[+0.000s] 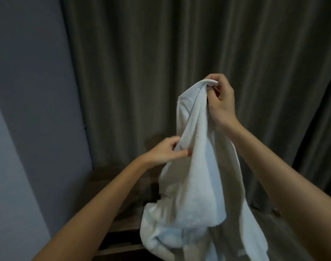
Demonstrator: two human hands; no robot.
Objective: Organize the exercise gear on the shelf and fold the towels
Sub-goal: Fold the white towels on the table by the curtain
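Note:
A large white towel (195, 176) hangs bunched in the air in front of me. My right hand (220, 102) holds it up high, pinching a corner or hem at the top. Lower and to the left, my left hand (168, 150) grips a fold along the towel's left edge between thumb and fingers. The towel's bottom part droops in loose folds down to the lower edge of the view. Behind and under the towel stands a dark wooden shelf (123, 219); most of its top is hidden by the cloth.
A dark grey-brown curtain (161, 53) fills the background from the top down to the shelf. A pale blue-grey wall (29, 91) runs along the left side. A strip of wooden floor (285, 232) shows at the lower right.

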